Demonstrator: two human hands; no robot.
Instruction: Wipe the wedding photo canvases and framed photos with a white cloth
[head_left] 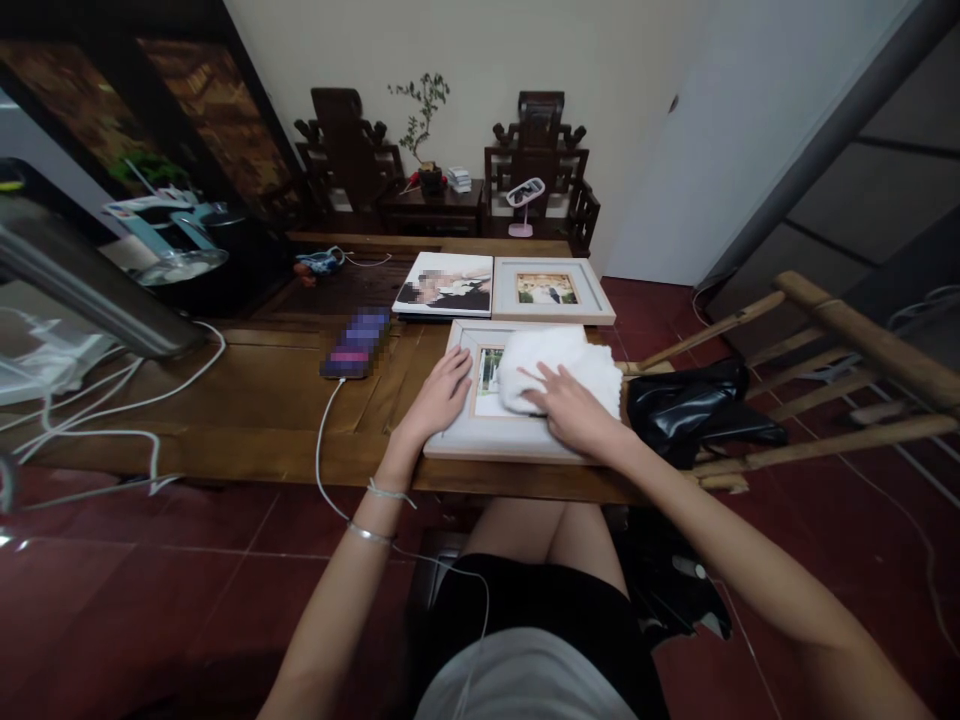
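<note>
A pale picture frame (480, 440) lies flat at the near edge of the wooden table (247, 400). My left hand (441, 392) rests flat on its left border, fingers stretched out. My right hand (574, 410) presses on a white cloth (559, 365) that covers the frame's glass and right side; the fingers lie fairly flat on the cloth. Part of the photo (489, 380) shows between the two hands.
Behind lie a second framed photo (553, 290) and an unframed print (444, 285). A phone (356, 343) on a white cable (322, 440) lies left of the frame. A black bag (697, 405) sits on a bamboo chair (825, 370) at right. Dark carved chairs (536, 160) stand by the wall.
</note>
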